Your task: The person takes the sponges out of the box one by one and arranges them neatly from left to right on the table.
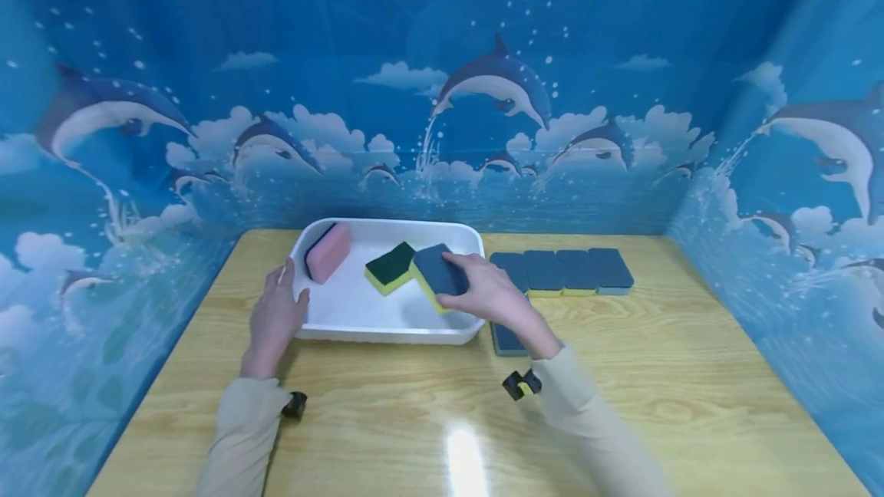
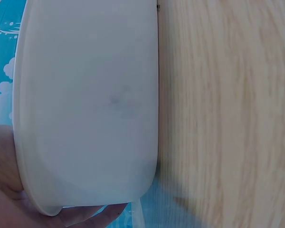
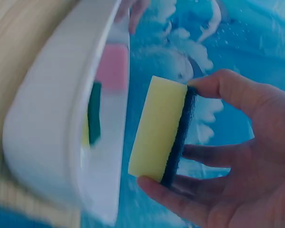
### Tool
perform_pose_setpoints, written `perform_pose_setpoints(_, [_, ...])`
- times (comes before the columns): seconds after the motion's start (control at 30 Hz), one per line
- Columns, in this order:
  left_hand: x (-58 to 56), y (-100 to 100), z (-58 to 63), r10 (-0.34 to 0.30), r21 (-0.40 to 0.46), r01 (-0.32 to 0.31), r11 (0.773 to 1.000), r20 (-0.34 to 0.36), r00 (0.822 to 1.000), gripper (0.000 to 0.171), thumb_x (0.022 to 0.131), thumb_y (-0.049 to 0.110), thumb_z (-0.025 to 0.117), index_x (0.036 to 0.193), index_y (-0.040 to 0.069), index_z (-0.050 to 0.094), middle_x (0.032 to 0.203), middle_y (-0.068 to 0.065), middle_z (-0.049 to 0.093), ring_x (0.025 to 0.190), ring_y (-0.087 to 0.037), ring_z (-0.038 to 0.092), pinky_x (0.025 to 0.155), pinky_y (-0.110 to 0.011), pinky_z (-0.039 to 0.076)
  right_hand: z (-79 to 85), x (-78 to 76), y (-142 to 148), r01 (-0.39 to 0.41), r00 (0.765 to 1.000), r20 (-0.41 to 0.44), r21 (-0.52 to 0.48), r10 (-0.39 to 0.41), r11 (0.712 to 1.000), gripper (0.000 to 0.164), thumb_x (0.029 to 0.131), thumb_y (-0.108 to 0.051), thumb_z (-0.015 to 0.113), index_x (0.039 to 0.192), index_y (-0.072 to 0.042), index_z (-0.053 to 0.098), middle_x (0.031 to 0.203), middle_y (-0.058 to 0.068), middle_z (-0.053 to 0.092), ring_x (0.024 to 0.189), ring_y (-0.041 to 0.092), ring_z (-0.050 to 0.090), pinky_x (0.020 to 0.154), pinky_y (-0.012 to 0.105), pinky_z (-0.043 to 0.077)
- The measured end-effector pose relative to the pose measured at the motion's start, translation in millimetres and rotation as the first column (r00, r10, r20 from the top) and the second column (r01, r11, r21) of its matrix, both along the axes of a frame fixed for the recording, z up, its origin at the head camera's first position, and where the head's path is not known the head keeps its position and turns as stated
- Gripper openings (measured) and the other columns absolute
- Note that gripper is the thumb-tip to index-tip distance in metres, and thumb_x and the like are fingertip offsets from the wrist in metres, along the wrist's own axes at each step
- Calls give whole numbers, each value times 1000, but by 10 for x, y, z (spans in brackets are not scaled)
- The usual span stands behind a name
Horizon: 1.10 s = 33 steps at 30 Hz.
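Observation:
My right hand (image 1: 493,290) pinches a yellow sponge with a dark scouring side (image 1: 438,271) by its edges, over the right end of a white plastic basin (image 1: 387,334). In the right wrist view, the sponge (image 3: 156,128) is tilted, with thumb and fingers at opposite ends. Inside the basin, a pink sponge with a dark backing (image 1: 330,253) leans at the left end. A yellow sponge with a dark green top (image 1: 391,267) lies near the middle. My left hand (image 1: 275,317) holds the basin's left end, fingers around the rim in the left wrist view.
Several dark-topped sponges (image 1: 544,271) stand in a row right of the basin on the wooden table (image 1: 387,420). Another dark-topped sponge (image 1: 509,340) lies nearer, partly behind the right wrist. A blue dolphin-print curtain (image 1: 387,44) encloses the back and sides.

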<state>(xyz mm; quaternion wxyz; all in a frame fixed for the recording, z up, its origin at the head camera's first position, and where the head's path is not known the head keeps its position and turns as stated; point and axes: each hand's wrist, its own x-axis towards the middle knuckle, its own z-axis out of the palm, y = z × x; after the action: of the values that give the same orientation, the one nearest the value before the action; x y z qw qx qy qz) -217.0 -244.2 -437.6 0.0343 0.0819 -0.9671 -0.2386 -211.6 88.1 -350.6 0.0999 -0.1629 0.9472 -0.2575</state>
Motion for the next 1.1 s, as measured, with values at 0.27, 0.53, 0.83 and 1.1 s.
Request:
perform_pose_setpoints(0.27, [3,-5,6,3,1,-3,1000,11,1000,67,107,18,47,160,-3,11,158,-35,22,130,-56,44,97,-66,46,-49,90,712,251,964,-107,59,-244,966,80,95,-37,69,159,-7,31,156,31,32,138,53,39,108,70,34])
perform_pose_setpoints(0.53, [-3,4,9,9,-4,-9,1000,12,1000,67,107,19,47,160,-3,11,158,-35,22,130,-56,45,98,-65,46,-351,229,1253,373,924,-148,130,-354,919,81,94,-32,69,156,5,30,148,40,33,129,57,42,99,67,43])
perform_pose_setpoints(0.83, [-1,-6,-6,3,-18,-3,1000,-7,1000,67,106,18,48,159,-4,13,157,-36,24,130,-55,45,98,-65,46,-615,331,1464,335,942,-71,227,-328,914,81,94,-34,70,154,7,33,149,45,29,129,62,40,101,69,41])
perform_pose_setpoints(1.1, [-9,-1,7,5,-9,-5,1000,3,1000,67,106,19,47,160,-3,13,158,-35,22,131,-56,44,99,-66,45,-706,319,1440,293,952,7,264,-306,919,87,94,-39,70,154,9,30,144,48,31,123,63,45,99,68,44])
